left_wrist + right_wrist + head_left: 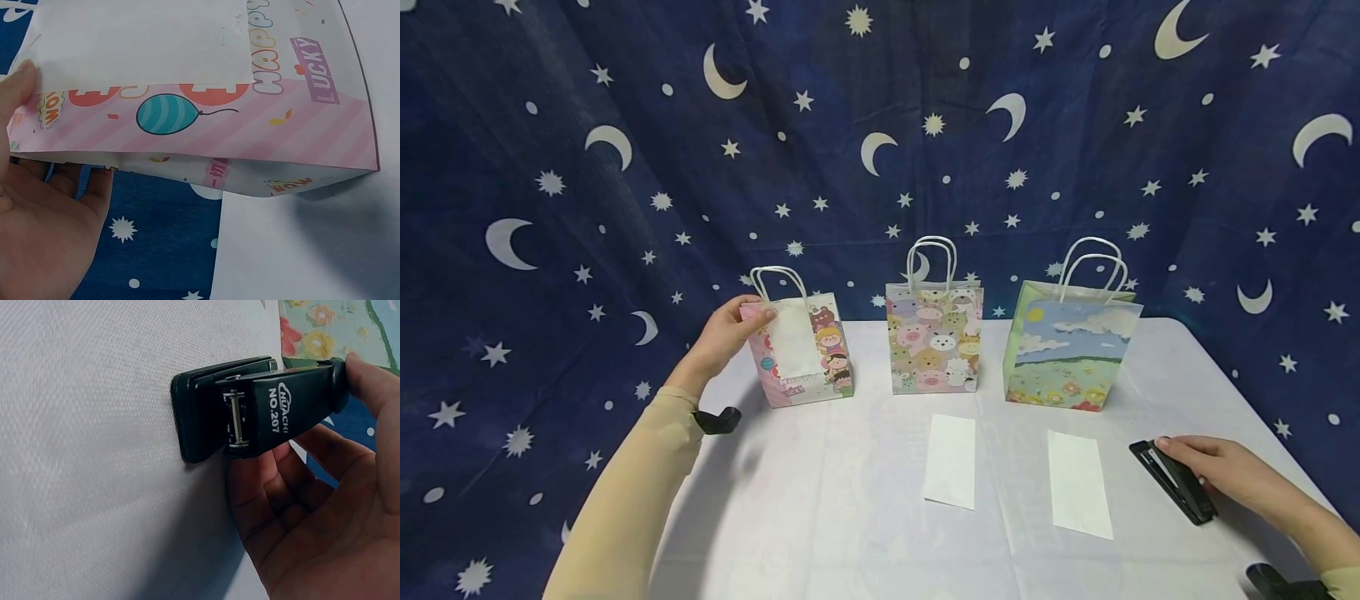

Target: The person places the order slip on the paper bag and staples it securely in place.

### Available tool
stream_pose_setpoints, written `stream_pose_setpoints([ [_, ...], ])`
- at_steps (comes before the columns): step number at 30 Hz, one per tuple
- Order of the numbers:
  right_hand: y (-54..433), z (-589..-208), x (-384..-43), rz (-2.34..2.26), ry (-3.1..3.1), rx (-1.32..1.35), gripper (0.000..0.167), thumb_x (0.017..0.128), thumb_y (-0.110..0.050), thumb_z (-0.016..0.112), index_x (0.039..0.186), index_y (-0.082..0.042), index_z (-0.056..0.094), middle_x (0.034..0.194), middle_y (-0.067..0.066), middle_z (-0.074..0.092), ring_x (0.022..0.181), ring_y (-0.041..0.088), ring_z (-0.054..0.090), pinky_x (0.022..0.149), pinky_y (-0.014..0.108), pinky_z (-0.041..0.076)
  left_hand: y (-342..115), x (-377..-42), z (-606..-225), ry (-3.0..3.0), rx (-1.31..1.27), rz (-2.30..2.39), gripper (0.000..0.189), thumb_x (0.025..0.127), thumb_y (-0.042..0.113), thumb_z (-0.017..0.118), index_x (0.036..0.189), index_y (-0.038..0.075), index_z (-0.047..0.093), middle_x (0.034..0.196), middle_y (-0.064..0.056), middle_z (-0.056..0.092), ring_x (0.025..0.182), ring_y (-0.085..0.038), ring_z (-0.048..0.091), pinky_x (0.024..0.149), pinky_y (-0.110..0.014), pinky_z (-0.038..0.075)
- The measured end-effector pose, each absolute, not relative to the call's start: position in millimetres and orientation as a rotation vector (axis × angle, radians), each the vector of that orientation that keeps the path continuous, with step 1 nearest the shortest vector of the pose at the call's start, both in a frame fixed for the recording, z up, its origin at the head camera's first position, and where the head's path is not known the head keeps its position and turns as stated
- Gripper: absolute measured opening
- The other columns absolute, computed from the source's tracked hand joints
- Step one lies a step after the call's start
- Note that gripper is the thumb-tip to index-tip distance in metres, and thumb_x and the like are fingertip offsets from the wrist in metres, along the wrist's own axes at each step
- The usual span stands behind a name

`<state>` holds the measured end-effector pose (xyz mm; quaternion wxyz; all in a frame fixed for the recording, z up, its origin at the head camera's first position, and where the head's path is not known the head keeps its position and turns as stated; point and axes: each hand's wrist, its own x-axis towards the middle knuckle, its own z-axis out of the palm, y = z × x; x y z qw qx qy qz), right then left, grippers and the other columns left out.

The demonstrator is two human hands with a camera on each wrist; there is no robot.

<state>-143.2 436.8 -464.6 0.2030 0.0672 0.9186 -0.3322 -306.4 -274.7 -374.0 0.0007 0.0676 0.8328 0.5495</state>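
Note:
My left hand [721, 340] pinches a white paper slip [796, 342] against the front of a pink gift bag [837, 371] at its top left. In the left wrist view the thumb [17, 87] presses on the slip, and the other fingers are partly hidden behind the bag's top edge. The bag stands upright, with white handles and cartoon prints. At the right of the table, my right hand [1236, 471] grips a black stapler [1176, 485]. In the right wrist view the thumb rests at the end of its top arm and the fingers curl beneath.
An animal-print gift bag [932, 342] stands upright in the middle, a meadow-print gift bag [1071, 354] to its right. Two more white paper slips [951, 460] lie in front of them on the white tablecloth [850, 517]. A dark blue curtain [820, 50] with stars hangs behind.

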Motion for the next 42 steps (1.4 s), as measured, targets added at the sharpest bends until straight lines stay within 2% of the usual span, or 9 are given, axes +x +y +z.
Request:
stream_pose_setpoints([
  [9,437.9,-464.1,-144.0,-0.934,2.571,0.162,0.091,0.105,-0.059,0.041,0.142,0.024,0.034,0.132,0.043,0.050,0.111,0.043,0.060,0.085,0.052,0.055,-275.9,-306.1,-370.0,2.549,0.191,1.733,0.052,0.097,0.035,0.072,0.134,0.005,0.050,0.113,-0.003,0.066,0.109,-0.020,0.058,0.113,-0.050,0.034],
  [16,438.0,-464.4,-144.8,-0.932,2.563,0.162,0.092,0.105,-0.060,0.040,0.142,0.025,0.033,0.133,0.044,0.048,0.113,0.045,0.059,0.086,0.053,0.055,-275.2,-306.6,-370.7,2.506,0.209,1.786,0.041,0.097,0.031,0.073,0.126,0.013,0.050,0.112,0.000,0.065,0.108,-0.019,0.058,0.111,-0.047,0.035],
  [20,438.4,-465.3,-145.1,-0.922,2.565,0.163,0.093,0.105,-0.060,0.040,0.142,0.025,0.033,0.133,0.045,0.048,0.113,0.046,0.059,0.086,0.053,0.055,-275.2,-306.7,-371.0,2.489,0.214,1.805,0.036,0.098,0.026,0.072,0.124,0.015,0.050,0.115,-0.004,0.060,0.108,-0.020,0.056,0.108,-0.044,0.036],
  [26,438.3,-464.8,-145.1,-0.917,2.561,0.166,0.094,0.105,-0.061,0.039,0.142,0.025,0.032,0.132,0.045,0.048,0.112,0.046,0.060,0.086,0.053,0.055,-274.5,-305.3,-369.5,2.482,0.235,1.811,0.051,0.098,0.024,0.070,0.140,0.010,0.045,0.121,-0.008,0.047,0.112,-0.024,0.051,0.110,-0.048,0.033],
  [30,436.9,-463.6,-145.0,-0.910,2.559,0.179,0.094,0.105,-0.061,0.038,0.142,0.025,0.032,0.131,0.045,0.049,0.110,0.046,0.060,0.085,0.054,0.055,-275.1,-304.4,-368.4,2.487,0.282,1.827,0.057,0.099,0.023,0.069,0.147,0.007,0.043,0.127,-0.004,0.043,0.113,-0.024,0.048,0.110,-0.048,0.032],
  [33,435.6,-461.9,-144.2,-0.917,2.555,0.192,0.093,0.106,-0.061,0.033,0.142,0.025,0.030,0.119,0.037,0.057,0.103,0.039,0.060,0.081,0.048,0.054,-276.0,-303.5,-367.5,2.489,0.313,1.872,0.057,0.101,0.024,0.067,0.148,0.005,0.042,0.130,-0.002,0.042,0.114,-0.021,0.046,0.108,-0.045,0.031],
  [37,434.5,-458.2,-142.5,-0.958,2.583,0.198,0.089,0.108,-0.058,0.027,0.140,0.024,0.036,0.104,0.015,0.061,0.092,0.024,0.056,0.072,0.037,0.049,-277.3,-300.3,-363.4,2.521,0.284,1.943,0.062,0.103,0.033,0.064,0.152,0.005,0.038,0.137,-0.002,0.046,0.124,-0.018,0.045,0.114,-0.045,0.030],
  [40,433.3,-453.7,-140.8,-0.982,2.658,0.180,0.084,0.109,-0.056,0.029,0.137,0.022,0.044,0.106,0.020,0.065,0.091,0.022,0.059,0.070,0.035,0.052,-277.9,-297.3,-357.5,2.554,0.266,2.002,0.065,0.104,0.039,0.060,0.155,0.005,0.036,0.144,-0.007,0.048,0.134,-0.020,0.043,0.118,-0.047,0.027],
  [42,432.6,-449.5,-140.2,-0.966,2.723,0.157,0.081,0.109,-0.055,0.031,0.135,0.020,0.047,0.112,0.030,0.065,0.093,0.029,0.064,0.071,0.040,0.056,-278.3,-295.4,-353.2,2.587,0.278,2.023,0.065,0.106,0.040,0.056,0.156,0.004,0.034,0.149,-0.012,0.046,0.138,-0.024,0.042,0.119,-0.047,0.026],
])
